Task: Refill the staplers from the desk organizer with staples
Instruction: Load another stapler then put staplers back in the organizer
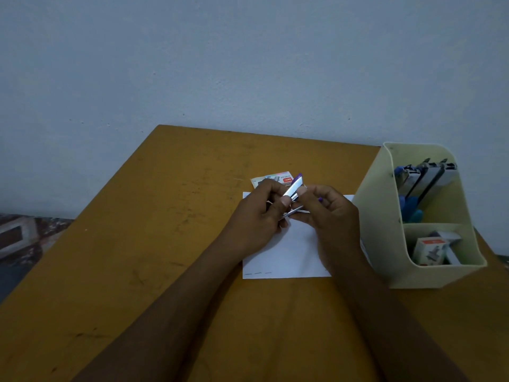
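From my end, the small stapler [293, 188] sits at the centre of the view, held up between both hands just above a sheet of white paper [289, 250]. It is hinged open: a shiny, smooth metal arm tilts up and away with a purple plastic tip at its far end, and a thin metal rail juts out lower down towards me. My left hand [260, 213] has its fingers curled round the stapler's body, thumb pressed flat on the bright metal arm. My right hand [329, 213] pinches the other side with thumb and fingertips; a speck of purple shows by its fingers.

The paper is a flat rectangle with short dashes along its near edge. Just beyond the hands lies a small flat cardboard staple box [275, 179], printed in red and pale colours.

To the right stands the desk organizer [381, 216], cream plastic with rounded corners and a sloping rim, split in two compartments. The back one holds several upright staplers [425, 176], grey metal with dark edges, beside something blue. The front one holds small staple boxes [429, 250].

All of this rests on a matte mustard-yellow table [165, 244], scuffed with dark marks, against a plain pale-blue wall [248, 64].
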Demonstrator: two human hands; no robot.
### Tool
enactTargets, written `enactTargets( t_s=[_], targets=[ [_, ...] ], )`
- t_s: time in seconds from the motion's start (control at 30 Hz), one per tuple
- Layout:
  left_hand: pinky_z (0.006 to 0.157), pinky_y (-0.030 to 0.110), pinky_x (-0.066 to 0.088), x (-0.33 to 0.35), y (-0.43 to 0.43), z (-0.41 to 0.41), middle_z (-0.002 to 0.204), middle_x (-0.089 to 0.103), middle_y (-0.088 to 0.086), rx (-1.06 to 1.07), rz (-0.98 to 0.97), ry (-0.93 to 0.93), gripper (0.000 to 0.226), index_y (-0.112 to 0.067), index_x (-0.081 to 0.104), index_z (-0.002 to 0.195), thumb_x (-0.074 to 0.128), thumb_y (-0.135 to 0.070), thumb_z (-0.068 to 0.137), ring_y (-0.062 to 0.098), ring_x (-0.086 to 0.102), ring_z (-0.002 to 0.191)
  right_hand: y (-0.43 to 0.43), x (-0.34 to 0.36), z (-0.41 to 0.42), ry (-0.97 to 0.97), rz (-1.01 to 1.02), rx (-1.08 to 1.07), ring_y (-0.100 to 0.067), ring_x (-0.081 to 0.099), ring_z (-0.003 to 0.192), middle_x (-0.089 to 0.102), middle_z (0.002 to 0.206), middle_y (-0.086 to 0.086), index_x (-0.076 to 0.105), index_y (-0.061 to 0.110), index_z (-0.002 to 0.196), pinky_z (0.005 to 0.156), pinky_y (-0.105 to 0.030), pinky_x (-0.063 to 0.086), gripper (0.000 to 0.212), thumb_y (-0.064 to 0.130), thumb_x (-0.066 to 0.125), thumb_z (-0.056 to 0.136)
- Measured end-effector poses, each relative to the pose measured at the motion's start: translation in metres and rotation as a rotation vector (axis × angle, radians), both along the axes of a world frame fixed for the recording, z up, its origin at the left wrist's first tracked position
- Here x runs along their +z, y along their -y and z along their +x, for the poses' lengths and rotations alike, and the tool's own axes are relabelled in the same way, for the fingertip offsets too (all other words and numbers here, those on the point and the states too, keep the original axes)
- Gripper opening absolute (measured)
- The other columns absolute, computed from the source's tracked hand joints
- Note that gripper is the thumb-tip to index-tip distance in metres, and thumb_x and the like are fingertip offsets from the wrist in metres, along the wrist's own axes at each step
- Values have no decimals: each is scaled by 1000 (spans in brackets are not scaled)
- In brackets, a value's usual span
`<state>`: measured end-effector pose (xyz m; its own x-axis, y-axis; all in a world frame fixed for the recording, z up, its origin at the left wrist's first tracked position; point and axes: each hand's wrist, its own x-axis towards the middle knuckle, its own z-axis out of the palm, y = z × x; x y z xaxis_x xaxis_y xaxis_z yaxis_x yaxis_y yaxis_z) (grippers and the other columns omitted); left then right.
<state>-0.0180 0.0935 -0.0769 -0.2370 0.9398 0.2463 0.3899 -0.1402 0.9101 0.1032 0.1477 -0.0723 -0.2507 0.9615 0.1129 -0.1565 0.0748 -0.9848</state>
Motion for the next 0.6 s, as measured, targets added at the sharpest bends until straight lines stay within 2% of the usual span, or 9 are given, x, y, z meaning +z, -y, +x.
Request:
enactTargets(
  t_s=[0.1,0.27,0.43,0.6],
  targets=[
    [67,36,52,-1,0,0,84,65,5,0,-8,-23,13,-10,55,104,46,-18,99,6,60,63,-1,-2,0,29,21,-3,-12,68,71,69,81,-5,66,5,95,63,-25,56,11,10,59,88],
    [64,29,50,-1,0,-1,90,65,7,-2,-4,-26,16,-8,56,106,46,-20,99,3,59,63,-2,-2,1,65,63,27,-11,67,72,70,82,-3,66,11,94,65,-25,56,9,12,58,89],
    [68,29,50,-2,0,-1,89,66,1,-10,-21,-82,20,-12,58,110,45,-22,99,2,58,64,-3,-3,1,99,91,-6,-14,66,69,68,78,-4,67,10,92,66,-28,55,10,10,58,88],
    [67,25,47,-1,1,1,79,62,-6,-23,-24,-100,17,-14,58,107,46,-21,99,1,57,64,-2,-4,0,153,107,-49,-18,64,69,68,76,-7,66,9,85,63,-26,55,9,10,57,85]
  ],
)
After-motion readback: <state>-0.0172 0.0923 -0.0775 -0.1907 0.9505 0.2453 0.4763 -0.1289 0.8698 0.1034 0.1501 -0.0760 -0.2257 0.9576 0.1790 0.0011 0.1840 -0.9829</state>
